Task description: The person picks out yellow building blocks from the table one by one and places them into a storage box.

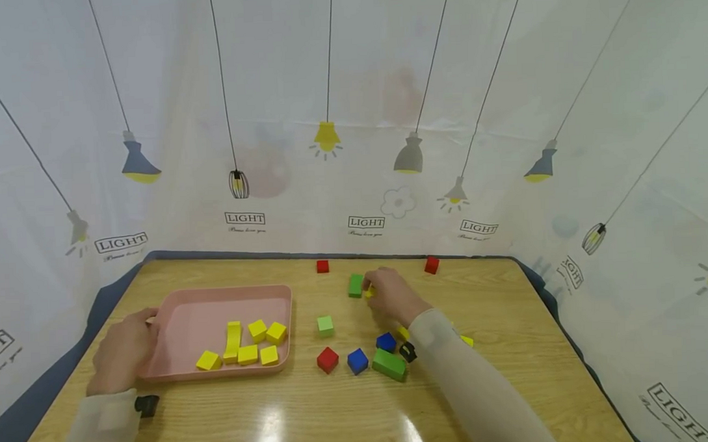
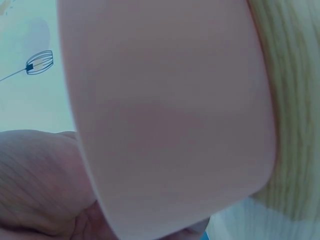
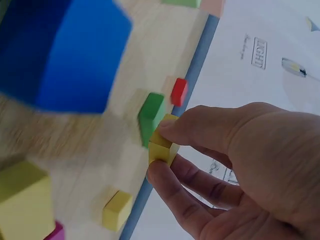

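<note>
At the left of the table, my left hand (image 1: pixel 123 349) grips the left rim of a pink tray (image 1: pixel 196 317). In the left wrist view the tray's side (image 2: pixel 170 110) covers most of the fingers. Several yellow blocks (image 1: pixel 248 355) lie inside the tray, towards its right and front. My right hand (image 1: pixel 396 294) pinches a yellow block (image 3: pixel 161 151) between thumb and fingertips. Right beside that block is a green block (image 1: pixel 355 285), farther back on the table.
Red blocks lie at the back edge (image 1: pixel 323 266), back right (image 1: pixel 431 265) and in front (image 1: pixel 327 360). A light green block (image 1: pixel 325 326) stands right of the tray. Blue blocks (image 1: pixel 357 361) and a long green block (image 1: pixel 389 365) lie near my right forearm, which partly hides yellow blocks (image 1: pixel 467 340).
</note>
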{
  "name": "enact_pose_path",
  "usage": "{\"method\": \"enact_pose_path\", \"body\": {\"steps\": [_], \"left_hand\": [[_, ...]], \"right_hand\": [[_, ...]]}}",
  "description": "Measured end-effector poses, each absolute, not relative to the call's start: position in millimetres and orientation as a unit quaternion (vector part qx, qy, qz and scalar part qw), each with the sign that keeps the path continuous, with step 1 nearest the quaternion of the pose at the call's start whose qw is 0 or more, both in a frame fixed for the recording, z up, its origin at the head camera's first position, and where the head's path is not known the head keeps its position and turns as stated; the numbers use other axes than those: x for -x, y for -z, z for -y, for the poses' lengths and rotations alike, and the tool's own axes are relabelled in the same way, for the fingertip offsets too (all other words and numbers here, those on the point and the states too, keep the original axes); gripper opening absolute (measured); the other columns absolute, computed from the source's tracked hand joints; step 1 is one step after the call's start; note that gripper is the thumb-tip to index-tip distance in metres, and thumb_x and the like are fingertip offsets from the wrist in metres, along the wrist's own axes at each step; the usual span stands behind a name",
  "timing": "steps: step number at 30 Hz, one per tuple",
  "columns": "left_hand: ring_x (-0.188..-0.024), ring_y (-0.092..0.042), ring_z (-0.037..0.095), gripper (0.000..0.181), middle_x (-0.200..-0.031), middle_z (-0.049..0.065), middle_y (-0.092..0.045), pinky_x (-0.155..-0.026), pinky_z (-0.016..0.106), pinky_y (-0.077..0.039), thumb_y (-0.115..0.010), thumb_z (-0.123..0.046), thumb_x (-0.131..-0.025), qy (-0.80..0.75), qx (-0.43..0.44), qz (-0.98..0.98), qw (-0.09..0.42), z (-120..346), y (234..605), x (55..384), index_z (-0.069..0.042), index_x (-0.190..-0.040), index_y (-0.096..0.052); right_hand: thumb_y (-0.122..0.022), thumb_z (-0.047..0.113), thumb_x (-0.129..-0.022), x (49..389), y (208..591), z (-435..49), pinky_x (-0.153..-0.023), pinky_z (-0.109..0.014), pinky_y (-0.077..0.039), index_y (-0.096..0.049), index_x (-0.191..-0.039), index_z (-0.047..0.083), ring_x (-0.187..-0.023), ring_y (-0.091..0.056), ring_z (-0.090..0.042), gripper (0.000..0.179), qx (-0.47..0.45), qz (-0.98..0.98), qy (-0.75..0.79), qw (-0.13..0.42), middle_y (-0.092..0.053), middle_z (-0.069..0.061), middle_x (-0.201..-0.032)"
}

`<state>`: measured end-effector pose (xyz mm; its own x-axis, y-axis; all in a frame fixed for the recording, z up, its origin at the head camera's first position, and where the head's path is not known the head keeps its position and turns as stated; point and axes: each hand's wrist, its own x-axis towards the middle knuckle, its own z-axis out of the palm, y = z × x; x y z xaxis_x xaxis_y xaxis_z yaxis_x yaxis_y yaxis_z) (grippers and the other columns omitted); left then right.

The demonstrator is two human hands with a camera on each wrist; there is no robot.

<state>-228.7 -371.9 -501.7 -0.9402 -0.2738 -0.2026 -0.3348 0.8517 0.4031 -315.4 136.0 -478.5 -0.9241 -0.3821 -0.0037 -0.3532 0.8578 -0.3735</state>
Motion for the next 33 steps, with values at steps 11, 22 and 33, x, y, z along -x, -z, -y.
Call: {"method": "enact_pose_path", "body": {"steps": [11, 22, 33], "left_hand": [[-0.109, -0.068, 0.047, 0.052, -0.152, 0.04, -0.065, -0.075, 0.051, -0.053, -0.049, -0.015, -0.12, -0.22, 0.167, -0.958, 0.075, 369.6, 500.5, 228.3, 0.001, -0.169, -0.049], [-0.108, -0.069, 0.047, 0.052, -0.15, 0.04, -0.066, -0.075, 0.051, -0.053, -0.05, -0.015, -0.119, -0.216, 0.162, -0.96, 0.072, 373.1, 502.6, 226.1, 0.002, -0.168, -0.05], [-0.12, -0.069, 0.055, 0.052, -0.156, 0.041, -0.062, -0.081, 0.061, -0.058, -0.051, -0.014, -0.119, -0.212, 0.166, -0.96, 0.072, 371.0, 500.0, 229.7, 0.002, -0.168, -0.05]], "right_hand": [[-0.086, -0.002, -0.1, 310.1, 467.8, -100.8, -0.108, -0.048, -0.061, -0.083, -0.125, 0.002, -0.111, -0.068, -0.028, 0.025, 0.218, -0.956, 0.196, 0.032, -0.077, -0.013, -0.118], [-0.085, 0.004, -0.104, 299.0, 457.4, -41.3, -0.104, -0.039, -0.063, -0.081, -0.131, 0.004, -0.109, -0.068, -0.023, 0.027, 0.27, -0.942, 0.194, 0.04, -0.08, -0.012, -0.128], [-0.084, 0.011, -0.109, 283.6, 461.7, 14.6, -0.099, -0.023, -0.061, -0.081, -0.138, 0.012, -0.105, -0.062, -0.014, 0.029, 0.29, -0.935, 0.189, 0.072, -0.073, -0.003, -0.126]]}}
